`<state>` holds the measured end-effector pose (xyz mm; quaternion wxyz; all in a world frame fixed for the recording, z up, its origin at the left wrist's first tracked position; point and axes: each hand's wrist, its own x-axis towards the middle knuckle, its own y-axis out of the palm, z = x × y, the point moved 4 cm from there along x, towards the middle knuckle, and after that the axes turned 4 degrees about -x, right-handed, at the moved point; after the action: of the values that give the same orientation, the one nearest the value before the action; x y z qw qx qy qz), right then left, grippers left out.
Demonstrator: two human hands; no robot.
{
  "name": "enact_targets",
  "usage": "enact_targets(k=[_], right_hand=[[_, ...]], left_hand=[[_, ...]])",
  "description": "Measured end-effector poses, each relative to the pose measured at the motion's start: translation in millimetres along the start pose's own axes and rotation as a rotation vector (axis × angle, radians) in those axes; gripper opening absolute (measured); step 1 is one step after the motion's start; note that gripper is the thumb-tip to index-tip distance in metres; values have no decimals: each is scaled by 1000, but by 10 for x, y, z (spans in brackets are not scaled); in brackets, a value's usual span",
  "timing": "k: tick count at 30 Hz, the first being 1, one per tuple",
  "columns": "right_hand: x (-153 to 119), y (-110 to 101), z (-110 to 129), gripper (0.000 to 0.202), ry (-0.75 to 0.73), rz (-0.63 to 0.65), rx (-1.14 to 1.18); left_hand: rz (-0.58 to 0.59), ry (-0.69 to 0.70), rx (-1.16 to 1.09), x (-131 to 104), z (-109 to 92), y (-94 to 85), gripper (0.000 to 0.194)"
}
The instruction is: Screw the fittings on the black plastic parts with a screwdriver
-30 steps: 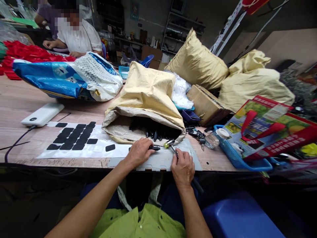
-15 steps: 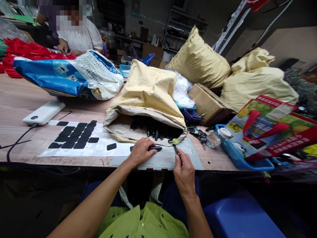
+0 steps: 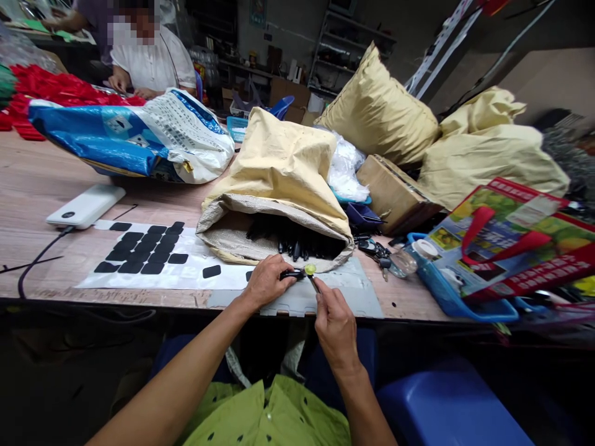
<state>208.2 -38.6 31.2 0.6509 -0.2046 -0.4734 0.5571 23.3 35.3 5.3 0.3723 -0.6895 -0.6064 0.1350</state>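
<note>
My left hand [image 3: 268, 280] is closed on a small black, pen-like part [image 3: 292, 274], which points right just in front of the sack's mouth. My right hand [image 3: 335, 319] is closed round a thin metal tool [image 3: 315, 284]. At the tool's tip sits a round yellow-green piece [image 3: 310, 269], right at the end of the black part; whether they touch I cannot tell. Both hands are over a grey board [image 3: 337, 297] at the table edge. Behind them a yellow sack [image 3: 283, 155] lies with its mouth facing me, and several black parts [image 3: 297, 248] show inside.
Left of the hands, black rounded pads [image 3: 132, 254] lie on a white sheet [image 3: 195, 244]. Further left is a white power bank [image 3: 86, 206] with a cable. A blue tray [image 3: 446, 297] with a printed bag [image 3: 515, 241] stands on the right. Another person [image 3: 153, 62] sits across the table.
My right hand has moved left, bringing the tool and the yellow-green piece to the end of the black part. The left hand still holds that part. The view has shifted slightly.
</note>
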Motion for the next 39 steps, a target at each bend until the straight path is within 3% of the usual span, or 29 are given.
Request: enact_targets(k=[6,12,16,20,25,39], right_hand=[[31,-34,110,40,-41,-42,66],[32,76,153,40,-52,53,68],[72,-4,12,38,-9,-25,23],[157,-114,-241,34,56,-97,-223],[241,-67,-485,33,21,-117,-454],[174,53,-519,36,55,-145,-559]], left_hand=[[7,15,-8,-3,-15,-19,16],[15,6,-10,1,0,-13,14],[11,-13,-29,6,15,-4,16],[21,-27,-41,8,29,-10,16],[50,-25,-59,11,48,-16,14],[75,7,-23,5,42,-14,32]])
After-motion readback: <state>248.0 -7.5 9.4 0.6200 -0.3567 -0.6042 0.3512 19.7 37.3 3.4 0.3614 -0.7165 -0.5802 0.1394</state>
